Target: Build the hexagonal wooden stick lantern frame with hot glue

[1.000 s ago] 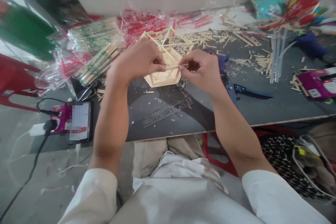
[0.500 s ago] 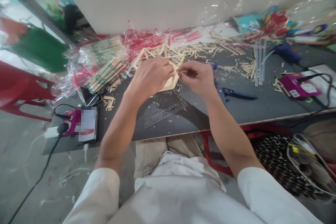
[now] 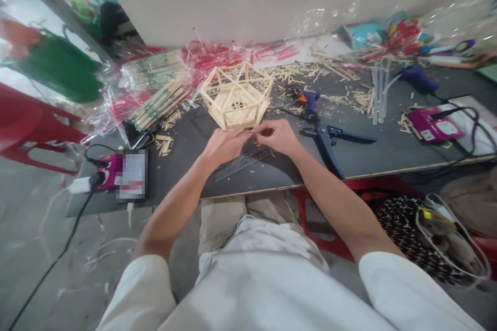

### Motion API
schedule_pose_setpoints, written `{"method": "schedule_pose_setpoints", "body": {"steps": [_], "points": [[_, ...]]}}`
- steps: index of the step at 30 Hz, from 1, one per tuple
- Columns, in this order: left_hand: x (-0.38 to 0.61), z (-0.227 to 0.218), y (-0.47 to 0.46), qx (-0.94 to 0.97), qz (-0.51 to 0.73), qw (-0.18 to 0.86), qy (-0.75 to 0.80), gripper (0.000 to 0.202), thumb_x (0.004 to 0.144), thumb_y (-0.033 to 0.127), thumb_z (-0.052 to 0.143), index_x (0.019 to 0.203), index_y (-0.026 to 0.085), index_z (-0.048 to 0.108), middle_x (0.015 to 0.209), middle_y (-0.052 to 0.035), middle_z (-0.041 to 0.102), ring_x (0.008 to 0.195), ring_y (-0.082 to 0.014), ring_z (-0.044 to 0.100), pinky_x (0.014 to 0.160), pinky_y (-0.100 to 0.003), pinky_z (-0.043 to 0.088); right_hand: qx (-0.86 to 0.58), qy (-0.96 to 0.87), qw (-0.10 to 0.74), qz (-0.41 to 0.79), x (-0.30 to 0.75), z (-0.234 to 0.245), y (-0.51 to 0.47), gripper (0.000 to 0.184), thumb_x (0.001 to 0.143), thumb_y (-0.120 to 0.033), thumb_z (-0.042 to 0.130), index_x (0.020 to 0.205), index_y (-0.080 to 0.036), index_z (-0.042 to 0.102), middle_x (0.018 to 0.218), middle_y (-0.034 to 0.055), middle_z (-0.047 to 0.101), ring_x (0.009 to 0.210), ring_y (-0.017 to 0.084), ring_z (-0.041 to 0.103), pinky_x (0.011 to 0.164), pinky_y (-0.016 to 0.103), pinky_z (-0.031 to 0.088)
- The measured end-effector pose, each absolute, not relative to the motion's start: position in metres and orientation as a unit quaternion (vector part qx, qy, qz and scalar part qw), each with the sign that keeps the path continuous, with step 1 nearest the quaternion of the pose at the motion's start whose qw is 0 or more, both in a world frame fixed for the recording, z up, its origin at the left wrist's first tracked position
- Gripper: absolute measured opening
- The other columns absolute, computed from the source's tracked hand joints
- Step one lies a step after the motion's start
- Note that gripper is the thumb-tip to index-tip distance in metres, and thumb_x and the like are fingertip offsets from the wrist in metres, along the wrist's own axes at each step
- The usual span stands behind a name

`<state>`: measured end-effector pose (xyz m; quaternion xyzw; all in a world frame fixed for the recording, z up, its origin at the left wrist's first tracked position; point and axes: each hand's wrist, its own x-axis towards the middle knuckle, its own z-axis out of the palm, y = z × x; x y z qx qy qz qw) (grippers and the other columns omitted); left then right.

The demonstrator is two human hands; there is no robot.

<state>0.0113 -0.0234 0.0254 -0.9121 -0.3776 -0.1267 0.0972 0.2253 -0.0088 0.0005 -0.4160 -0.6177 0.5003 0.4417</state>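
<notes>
A hexagonal frame built of thin wooden sticks (image 3: pixel 237 94) stands on the dark tabletop (image 3: pixel 373 152). Just in front of it my left hand (image 3: pixel 223 145) and my right hand (image 3: pixel 273 136) meet, fingers pinched together. Between the fingertips a short thin wooden stick (image 3: pixel 253 131) shows only as a sliver. Under the hands lies a clear plastic ruler (image 3: pixel 243 160). Both hands are apart from the frame, close to its near edge.
Blue-handled cutters (image 3: pixel 326 139) and a blue glue gun (image 3: pixel 308 98) lie to the right. Bundles of sticks in plastic wrap (image 3: pixel 159 88) sit left, scraps along the back. A phone (image 3: pixel 132 173), purple boxes (image 3: pixel 430 126) and cables lie at the edges. A red stool (image 3: pixel 34 132) stands left.
Both hands have drawn back from inside the frame toward me, down to the ruler, still pinched together. The frame now stands uncovered. The view has tilted upward.
</notes>
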Motion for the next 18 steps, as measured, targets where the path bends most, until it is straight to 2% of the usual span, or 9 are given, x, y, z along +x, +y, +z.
{"method": "schedule_pose_setpoints", "body": {"steps": [7,18], "points": [[0.012,0.013,-0.018,-0.909,-0.153,0.058,-0.383,0.036,0.107,0.026,0.041,0.108,0.016,0.076,0.099,-0.0117,0.077,0.084,-0.0228,0.074,0.058,-0.029,0.046,-0.445,-0.613,0.446,0.476,0.225,-0.005,-0.01,0.017,0.064,-0.031,0.076,0.076,-0.019,0.078,0.06,0.0008,0.072,0.057,0.017,0.07,0.061,0.03,0.061],[0.012,0.012,-0.019,-0.909,-0.136,0.063,-0.39,0.036,0.108,0.026,0.042,0.108,0.016,0.076,0.102,-0.0103,0.077,0.085,-0.022,0.073,0.059,-0.029,0.045,-0.452,-0.62,0.439,0.468,0.222,-0.003,-0.011,0.02,0.066,-0.035,0.076,0.077,-0.019,0.076,0.06,0.0015,0.072,0.056,0.017,0.07,0.06,0.029,0.061]]}}
